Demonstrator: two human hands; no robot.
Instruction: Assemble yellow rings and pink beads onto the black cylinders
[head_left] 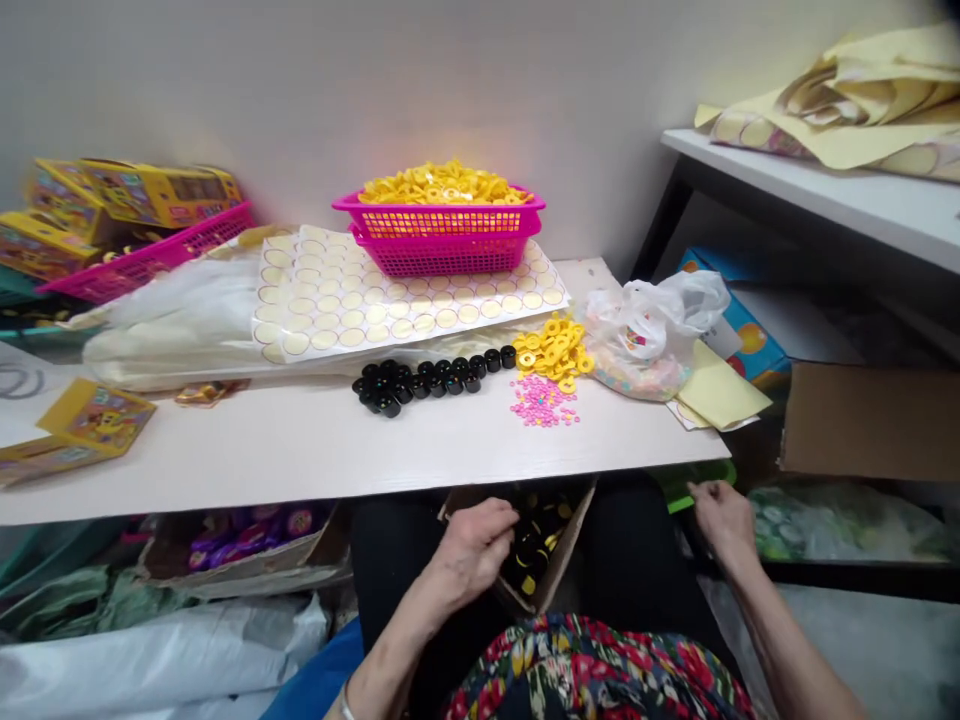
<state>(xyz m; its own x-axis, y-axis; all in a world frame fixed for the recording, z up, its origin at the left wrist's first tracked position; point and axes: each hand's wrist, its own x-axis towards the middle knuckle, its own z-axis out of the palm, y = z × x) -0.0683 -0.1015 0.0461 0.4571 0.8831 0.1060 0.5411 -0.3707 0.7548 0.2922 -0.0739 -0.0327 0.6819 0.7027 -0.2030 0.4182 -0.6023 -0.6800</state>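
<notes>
My left hand (472, 545) reaches into a small cardboard box (559, 555) resting between my knees under the table edge. The box holds black and yellow round pieces. The fingers curl down into it; what they grip is hidden. My right hand (721, 520) is lower right, beside my knee near a green object (694, 478), fingers bent with the tips close together. On the table above lie a row of black caps (431, 380), a pile of yellow rings (553, 350) and small pink beads (541, 400).
A pink basket (442, 235) heaped with yellow rings sits on sheets of round stickers (360, 295). A plastic bag (649, 335) lies at the right. Yellow printed boxes (90, 420) lie at the left. The white table (315, 440) ends at a shelf (825, 190). Cartons and bags crowd the floor.
</notes>
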